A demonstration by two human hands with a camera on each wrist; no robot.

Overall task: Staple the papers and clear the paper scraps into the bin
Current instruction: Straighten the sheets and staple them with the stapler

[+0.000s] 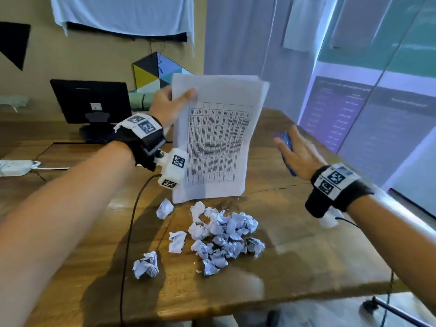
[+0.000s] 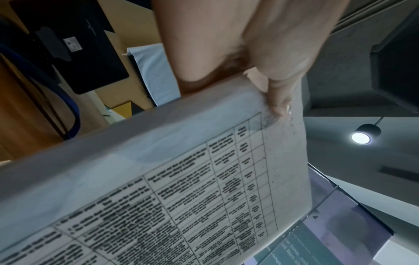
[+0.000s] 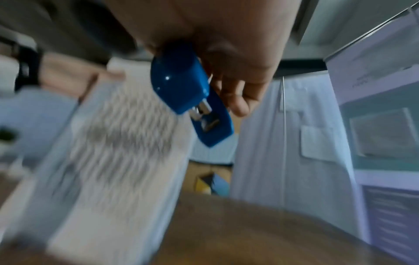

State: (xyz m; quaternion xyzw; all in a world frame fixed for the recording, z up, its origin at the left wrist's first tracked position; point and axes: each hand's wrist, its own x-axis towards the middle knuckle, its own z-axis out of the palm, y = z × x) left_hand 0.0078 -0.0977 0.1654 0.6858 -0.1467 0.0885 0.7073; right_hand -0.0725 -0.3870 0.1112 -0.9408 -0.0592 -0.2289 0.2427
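My left hand (image 1: 173, 102) pinches the top left corner of a stack of printed papers (image 1: 215, 142), held upright with its lower edge just above the wooden table (image 1: 295, 244). In the left wrist view the thumb (image 2: 280, 100) presses on the sheet (image 2: 181, 188). To the right of the stack my right hand (image 1: 297, 152) grips a blue stapler (image 1: 286, 147), apart from the papers. The right wrist view shows the stapler (image 3: 188, 93) with its mouth pointing away from the palm and the papers (image 3: 108, 152) blurred beside it. Several crumpled paper scraps (image 1: 219, 234) lie in a pile below the stack.
A black monitor (image 1: 92, 102) stands at the back left of the table. A white power adapter (image 1: 15, 167) lies at the far left. A black cable (image 1: 128, 232) runs across the tabletop from my left wrist. Glass panels (image 1: 377, 90) stand to the right. No bin is in view.
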